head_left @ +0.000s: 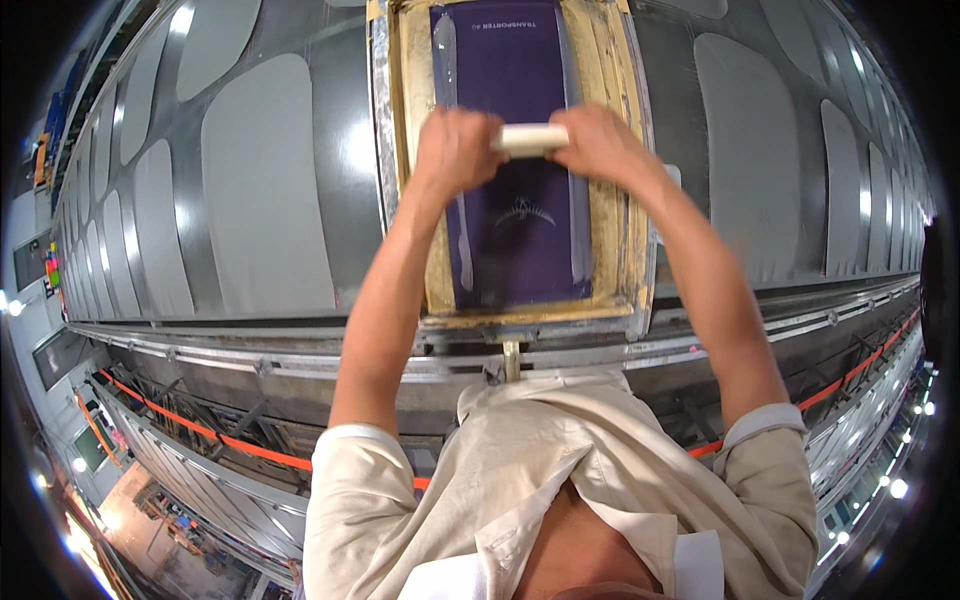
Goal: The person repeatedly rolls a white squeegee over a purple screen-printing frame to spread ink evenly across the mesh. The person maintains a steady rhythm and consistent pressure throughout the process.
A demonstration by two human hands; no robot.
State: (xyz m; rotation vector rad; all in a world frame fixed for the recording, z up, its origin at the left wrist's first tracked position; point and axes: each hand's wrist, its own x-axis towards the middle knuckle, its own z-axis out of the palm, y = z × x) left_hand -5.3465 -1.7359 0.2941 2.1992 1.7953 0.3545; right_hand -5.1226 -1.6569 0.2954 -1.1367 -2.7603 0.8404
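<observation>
Both my hands grip a pale squeegee (531,139) that lies crosswise over a screen-printing frame. My left hand (456,150) is wrapped round its left end, and my right hand (600,145) round its right end. Below them is the frame's dark purple mesh (518,255), with a small light emblem near its lower part and lettering at the far end. Yellowish tape or coating (612,240) borders the mesh inside the metal frame (643,300). The squeegee's lower edge is hidden, so I cannot tell how it meets the mesh.
On the long dark table, grey cut fabric pieces (262,190) lie in rows to the left, with more grey pieces (750,150) to the right. A metal rail (300,362) runs along the near edge. An orange-red strip (240,443) stretches behind me.
</observation>
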